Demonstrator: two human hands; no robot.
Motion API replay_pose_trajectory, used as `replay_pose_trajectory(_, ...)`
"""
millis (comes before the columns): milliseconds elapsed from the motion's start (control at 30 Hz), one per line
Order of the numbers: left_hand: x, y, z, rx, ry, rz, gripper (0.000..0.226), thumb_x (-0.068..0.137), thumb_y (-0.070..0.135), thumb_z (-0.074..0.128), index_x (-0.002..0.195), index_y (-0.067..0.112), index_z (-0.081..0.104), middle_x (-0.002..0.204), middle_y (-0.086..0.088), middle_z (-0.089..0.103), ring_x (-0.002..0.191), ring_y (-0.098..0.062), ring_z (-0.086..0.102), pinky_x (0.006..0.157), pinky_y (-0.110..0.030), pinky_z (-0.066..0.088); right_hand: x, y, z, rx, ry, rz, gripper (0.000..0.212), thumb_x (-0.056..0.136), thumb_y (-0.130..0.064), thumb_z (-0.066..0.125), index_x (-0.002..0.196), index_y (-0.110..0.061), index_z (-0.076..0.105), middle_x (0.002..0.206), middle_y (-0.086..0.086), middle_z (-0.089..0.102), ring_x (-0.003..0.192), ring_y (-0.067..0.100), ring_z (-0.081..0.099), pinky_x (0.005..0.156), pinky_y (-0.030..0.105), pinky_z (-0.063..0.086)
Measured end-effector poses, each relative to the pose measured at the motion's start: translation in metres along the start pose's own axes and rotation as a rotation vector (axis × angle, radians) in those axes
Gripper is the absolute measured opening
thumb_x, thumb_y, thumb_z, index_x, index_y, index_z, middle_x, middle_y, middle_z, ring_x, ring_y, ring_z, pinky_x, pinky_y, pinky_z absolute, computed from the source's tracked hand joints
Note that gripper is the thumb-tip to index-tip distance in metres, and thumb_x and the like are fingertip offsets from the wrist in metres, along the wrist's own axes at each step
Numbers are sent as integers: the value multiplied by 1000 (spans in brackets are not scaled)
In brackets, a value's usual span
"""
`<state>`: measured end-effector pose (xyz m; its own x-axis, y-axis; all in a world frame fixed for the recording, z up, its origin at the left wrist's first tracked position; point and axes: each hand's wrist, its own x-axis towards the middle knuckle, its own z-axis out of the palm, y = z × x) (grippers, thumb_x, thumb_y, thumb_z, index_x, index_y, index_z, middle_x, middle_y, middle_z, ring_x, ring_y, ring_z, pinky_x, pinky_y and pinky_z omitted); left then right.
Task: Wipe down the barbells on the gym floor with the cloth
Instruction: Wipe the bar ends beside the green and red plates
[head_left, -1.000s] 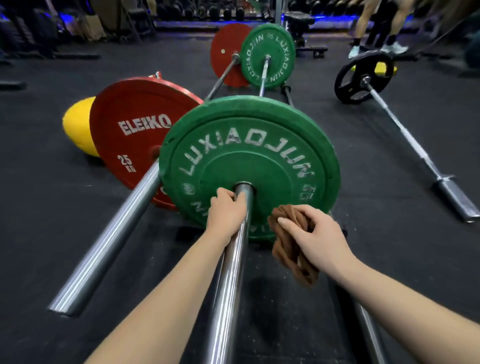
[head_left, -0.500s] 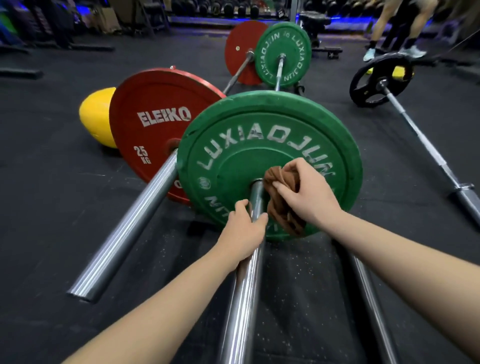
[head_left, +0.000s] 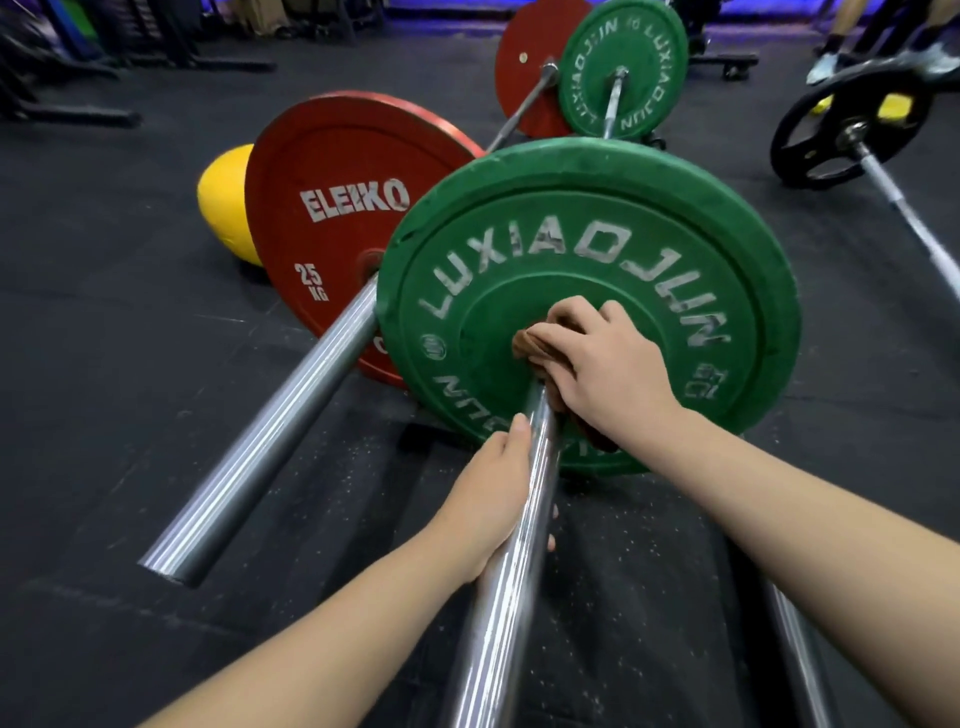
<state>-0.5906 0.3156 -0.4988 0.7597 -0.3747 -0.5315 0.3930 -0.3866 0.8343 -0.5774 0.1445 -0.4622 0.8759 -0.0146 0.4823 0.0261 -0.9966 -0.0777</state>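
While my right hand (head_left: 608, 374) pinched the bunched cloth (head_left: 537, 345) against the hub of the green plate (head_left: 587, 244), my left hand (head_left: 493, 499) curled round the bar (head_left: 511, 582) just below it, thumb lying along the steel. The cloth was soft and light and would fold wherever my fingers pushed, so I judged it best held as a wad. The bar was stiff, heavy, slick chrome, best steadied close to the plate. That plate stood on the floor (head_left: 104, 338), beside a second bar (head_left: 270, 441) carrying a red plate (head_left: 337, 208).
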Motion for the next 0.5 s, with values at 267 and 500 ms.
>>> replay_pose_trajectory(267,4,-5,0,8,47,47,78,80,86,25,136,41,53,140,-5,61,130,-36,57,108,-58,44,-3,-10,-25,305,-265,174,29,100,-50,55,120,-35,69,116,-14,52,98,19,60,85,37,50)
replay_pose_trajectory(500,4,-4,2,-19,58,57,81,80,82,19,136,38,56,138,-4,63,128,-34,59,109,-55,45,-13,-8,-28,382,-287,135,30,97,-51,57,121,-37,68,112,-17,52,100,17,60,87,41,53)
